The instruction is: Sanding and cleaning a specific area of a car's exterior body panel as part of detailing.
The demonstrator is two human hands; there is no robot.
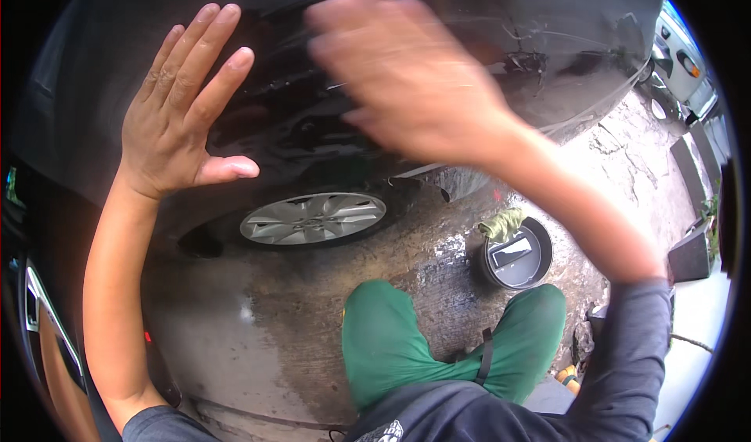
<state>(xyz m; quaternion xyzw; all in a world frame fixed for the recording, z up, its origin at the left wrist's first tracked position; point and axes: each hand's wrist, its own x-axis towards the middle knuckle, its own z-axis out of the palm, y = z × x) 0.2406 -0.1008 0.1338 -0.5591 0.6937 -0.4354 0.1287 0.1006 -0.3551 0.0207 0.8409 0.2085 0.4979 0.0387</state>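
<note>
My left hand (176,121) is raised in front of the dark car body (289,121), palm down, with fingers stretched out and thumb apart. It holds nothing. To its right, my right hand (415,82) is also over the car's side, smeared by motion; how its fingers are set is unclear, and no held object shows. Whether either hand touches the panel I cannot tell. Below them is the car's wheel (313,218), with a silver spoked rim. Toward the right end of the car, the paint carries scratches and scuffs (526,59).
On the wet concrete floor (305,317) stands a dark round bucket (547,246), with a green cloth (502,224) over its rim and a flat rectangular object (510,251) inside. My green-trousered knees are close by. A planter (692,254) and a white vehicle (682,59) are at right.
</note>
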